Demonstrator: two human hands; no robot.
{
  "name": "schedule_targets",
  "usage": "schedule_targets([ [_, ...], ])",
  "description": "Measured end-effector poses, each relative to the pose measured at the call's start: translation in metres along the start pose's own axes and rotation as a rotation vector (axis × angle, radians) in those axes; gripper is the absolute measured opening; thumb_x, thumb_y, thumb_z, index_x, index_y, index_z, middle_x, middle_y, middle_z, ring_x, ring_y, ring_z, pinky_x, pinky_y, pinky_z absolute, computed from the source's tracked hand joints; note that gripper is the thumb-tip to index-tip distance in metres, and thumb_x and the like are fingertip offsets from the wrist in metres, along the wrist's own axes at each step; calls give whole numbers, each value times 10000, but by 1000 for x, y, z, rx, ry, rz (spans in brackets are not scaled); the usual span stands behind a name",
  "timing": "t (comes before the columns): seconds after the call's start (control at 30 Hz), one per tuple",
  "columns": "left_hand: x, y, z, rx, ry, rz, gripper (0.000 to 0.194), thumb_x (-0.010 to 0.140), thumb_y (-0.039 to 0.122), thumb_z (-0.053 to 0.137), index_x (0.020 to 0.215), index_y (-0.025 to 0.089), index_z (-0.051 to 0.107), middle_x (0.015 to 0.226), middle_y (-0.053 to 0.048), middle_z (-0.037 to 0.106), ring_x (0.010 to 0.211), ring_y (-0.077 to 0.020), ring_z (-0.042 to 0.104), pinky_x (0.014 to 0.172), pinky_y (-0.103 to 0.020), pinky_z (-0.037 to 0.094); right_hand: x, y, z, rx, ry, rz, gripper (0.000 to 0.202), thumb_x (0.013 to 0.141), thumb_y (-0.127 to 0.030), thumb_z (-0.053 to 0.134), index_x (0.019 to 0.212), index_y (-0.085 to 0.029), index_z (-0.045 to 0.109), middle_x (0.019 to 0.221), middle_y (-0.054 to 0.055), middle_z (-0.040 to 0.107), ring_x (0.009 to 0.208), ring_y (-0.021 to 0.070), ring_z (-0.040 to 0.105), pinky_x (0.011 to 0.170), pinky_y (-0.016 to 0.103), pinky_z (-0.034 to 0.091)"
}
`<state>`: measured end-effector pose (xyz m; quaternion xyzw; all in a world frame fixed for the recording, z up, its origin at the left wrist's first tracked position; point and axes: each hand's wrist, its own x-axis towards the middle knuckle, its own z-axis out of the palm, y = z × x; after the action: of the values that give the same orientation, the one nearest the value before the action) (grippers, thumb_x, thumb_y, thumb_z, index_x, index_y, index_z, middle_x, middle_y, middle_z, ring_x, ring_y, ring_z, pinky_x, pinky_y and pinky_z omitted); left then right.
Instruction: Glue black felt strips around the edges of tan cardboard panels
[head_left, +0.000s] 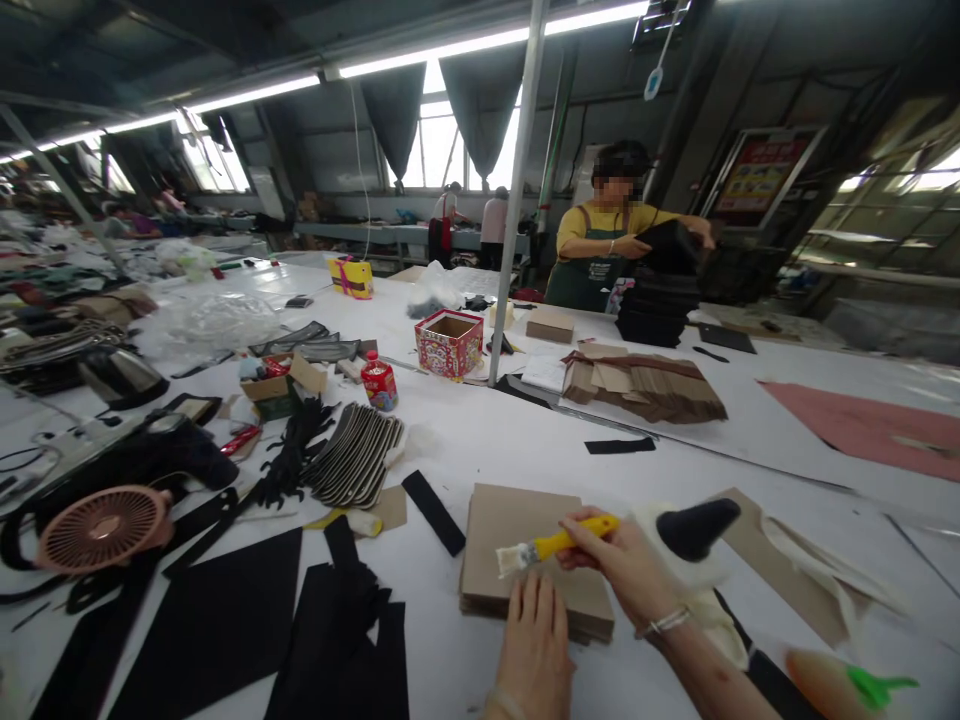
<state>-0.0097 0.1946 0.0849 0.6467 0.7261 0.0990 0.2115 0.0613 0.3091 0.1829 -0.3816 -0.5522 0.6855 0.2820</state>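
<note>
A stack of brown cardboard sheets (517, 512) lies on the white tabletop in front of me. My left hand (534, 640) rests flat on its near edge, fingers stretched out. In my right hand (626, 565) is a paintbrush (561, 541) with a yellow handle and pale bristles. The bristles are over the top sheet, just above my left fingertips; I cannot tell whether they touch it. Left of the stack lies a short black strip (433, 512). A white container with a dark piece (697, 528) on it stands right of my right hand.
Black fabric pieces (217, 620) and a pink fan (106, 530) lie to the left, near fanned grey strips (354, 455). A red bottle (379, 382) and a patterned box (448, 345) stand beyond. Across the table, a co-worker (600, 245) handles black pieces beside a metal pole (517, 200).
</note>
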Motion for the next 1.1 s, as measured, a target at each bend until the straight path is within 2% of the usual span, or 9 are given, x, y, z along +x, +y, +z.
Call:
schedule_targets([
  [0.2,5,-4,0,-79,-42,-1,690,854,455,503,1406,92,303,1487,-178,270,1384,-345,203,1152,-543,214,37,23,40,-94,-132,48,452,589,-541,760,741,-153,585,540,14,628,496,212,640,481,292,552],
  [0.4,20,-15,33,-4,23,-8,537,903,376,388,1359,92,407,1434,-188,376,1337,-361,316,1107,-559,309,78,36,49,-147,-81,-15,358,616,-499,713,712,-179,586,537,0,641,505,211,644,478,289,551],
  [0.53,25,-25,60,99,240,28,437,882,368,436,1248,164,557,1343,-181,505,1239,-366,464,1004,-522,464,109,36,36,-159,61,-99,349,641,-488,690,752,-176,582,555,5,648,544,216,657,515,290,558],
  [0.63,21,-30,67,156,446,-34,327,861,325,498,1154,258,627,1337,-151,521,1222,-331,495,965,-433,509,118,38,20,-162,124,-126,371,647,-506,673,771,-170,575,533,1,633,541,224,657,511,301,561],
  [0.7,19,-30,60,163,448,-72,309,856,286,519,1145,294,626,1342,-128,525,1235,-312,487,975,-407,499,117,39,3,-176,157,-129,364,646,-502,657,764,-169,569,525,3,627,532,227,654,502,307,562],
  [0.83,15,-27,24,147,206,-41,383,865,241,501,1246,233,548,1351,-148,514,1247,-323,470,969,-431,495,104,35,-49,-251,257,-135,347,634,-494,639,742,-175,557,514,8,618,508,230,647,480,316,558],
  [0.93,14,-21,-4,146,142,-20,432,875,144,437,1304,184,474,1355,-154,499,1254,-307,455,963,-435,489,88,21,-85,-369,303,-183,333,677,-501,600,741,-176,564,508,9,603,500,229,636,480,322,546],
  [1.03,15,-15,-23,143,135,-55,401,855,72,429,1227,182,527,1281,-116,552,1180,-277,508,951,-436,483,64,4,-96,-548,249,-300,278,764,-462,552,753,-186,586,597,25,614,579,217,621,570,332,526],
  [1.1,16,-14,-31,143,119,-64,343,842,65,452,1143,180,570,1190,-91,594,1096,-256,547,924,-427,489,43,-4,-89,-678,110,-401,208,806,-389,540,760,-197,604,723,37,621,688,209,599,681,336,497],
])
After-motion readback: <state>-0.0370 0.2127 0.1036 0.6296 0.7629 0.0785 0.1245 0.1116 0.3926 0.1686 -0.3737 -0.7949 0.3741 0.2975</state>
